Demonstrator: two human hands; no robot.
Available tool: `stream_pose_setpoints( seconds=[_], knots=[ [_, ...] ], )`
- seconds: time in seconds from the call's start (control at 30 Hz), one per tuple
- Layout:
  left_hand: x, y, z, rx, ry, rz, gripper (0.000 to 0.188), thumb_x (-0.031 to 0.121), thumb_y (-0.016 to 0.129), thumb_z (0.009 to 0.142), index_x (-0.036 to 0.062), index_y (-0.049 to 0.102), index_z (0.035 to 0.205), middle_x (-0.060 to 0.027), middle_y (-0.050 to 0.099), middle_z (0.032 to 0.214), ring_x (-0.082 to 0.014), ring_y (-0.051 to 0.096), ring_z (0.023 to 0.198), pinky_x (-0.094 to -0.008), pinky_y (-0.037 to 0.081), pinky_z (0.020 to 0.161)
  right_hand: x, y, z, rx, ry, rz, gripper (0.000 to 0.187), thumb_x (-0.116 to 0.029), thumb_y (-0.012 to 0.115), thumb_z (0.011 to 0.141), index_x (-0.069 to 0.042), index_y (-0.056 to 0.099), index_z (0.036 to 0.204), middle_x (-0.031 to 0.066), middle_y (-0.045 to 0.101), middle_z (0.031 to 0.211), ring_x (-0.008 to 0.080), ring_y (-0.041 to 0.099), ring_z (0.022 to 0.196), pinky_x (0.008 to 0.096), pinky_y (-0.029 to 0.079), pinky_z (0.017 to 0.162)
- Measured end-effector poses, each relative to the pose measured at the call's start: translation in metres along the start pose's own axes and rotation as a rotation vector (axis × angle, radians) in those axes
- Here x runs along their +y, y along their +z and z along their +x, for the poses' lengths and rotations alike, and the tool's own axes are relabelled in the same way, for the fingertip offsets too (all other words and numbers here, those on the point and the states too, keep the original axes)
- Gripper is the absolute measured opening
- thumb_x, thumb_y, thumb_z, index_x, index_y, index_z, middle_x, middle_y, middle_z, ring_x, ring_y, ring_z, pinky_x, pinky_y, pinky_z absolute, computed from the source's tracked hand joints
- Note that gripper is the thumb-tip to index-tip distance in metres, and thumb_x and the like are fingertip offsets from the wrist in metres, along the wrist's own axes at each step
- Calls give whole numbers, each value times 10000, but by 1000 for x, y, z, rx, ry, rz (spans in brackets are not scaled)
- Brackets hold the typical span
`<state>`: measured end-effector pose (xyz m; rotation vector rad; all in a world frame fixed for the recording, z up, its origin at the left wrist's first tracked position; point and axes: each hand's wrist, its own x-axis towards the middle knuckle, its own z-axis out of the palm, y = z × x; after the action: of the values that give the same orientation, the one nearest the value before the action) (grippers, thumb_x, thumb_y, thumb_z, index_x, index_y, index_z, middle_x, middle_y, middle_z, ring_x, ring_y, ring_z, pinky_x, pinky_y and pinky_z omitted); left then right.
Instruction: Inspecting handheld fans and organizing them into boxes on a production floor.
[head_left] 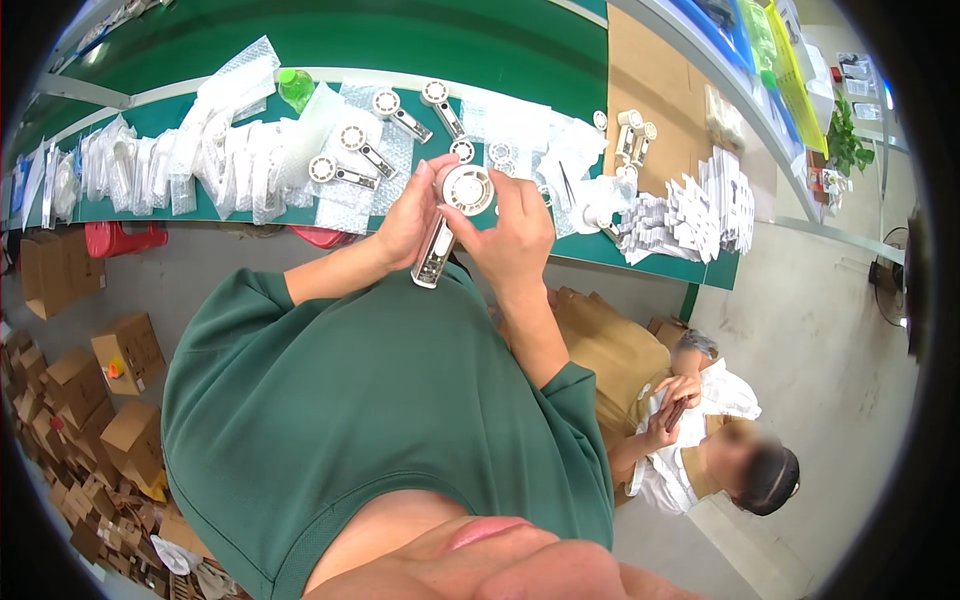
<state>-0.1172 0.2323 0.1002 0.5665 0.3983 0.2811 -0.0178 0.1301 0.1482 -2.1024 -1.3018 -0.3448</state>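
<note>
A small white handheld fan (434, 254) with a round, vented head is held up in front of my chest, its handle pointing down toward me. Part of the handle's face shows dark parts inside. My left hand (408, 222) closes on it from the left, fingers behind the head. From the other side my right hand (513, 232) grips the head, its thumb laid across where head and handle meet. Just beyond, similar fans lie on the bench: one (441, 108) points toward my hands, another (402, 115) lies to its left, and two more (367, 150) (342, 174) rest on bubble wrap.
Bubble-wrapped pieces (215, 160) line the green bench's left side. A green bottle (296, 88) stands behind them. Black tweezers (567, 183) and stacked white papers (690, 215) lie to the right. Cardboard boxes (130, 352) fill the floor at left. A person in white (735, 388) sits at right.
</note>
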Motion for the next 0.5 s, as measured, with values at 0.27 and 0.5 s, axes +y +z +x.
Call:
stream_pose_setpoints(
  seconds=[0.27,0.5],
  knots=[
    [-2,-13,1,-48,60,-33,558,495,239,1063,88,343,1431,-100,518,1320,-205,505,1236,-379,428,1050,-8,9,6,-26,70,20,617,-484,855,646,-23,639,994,88,580,852,266,613,721,356,494,596],
    [-3,-24,-1,-27,143,12,579,493,285,1059,79,277,1463,-89,480,1354,-203,496,1237,-360,417,1055,-13,25,5,-56,97,73,613,-455,862,650,-17,626,1007,97,595,898,273,626,761,360,501,614]
  ],
)
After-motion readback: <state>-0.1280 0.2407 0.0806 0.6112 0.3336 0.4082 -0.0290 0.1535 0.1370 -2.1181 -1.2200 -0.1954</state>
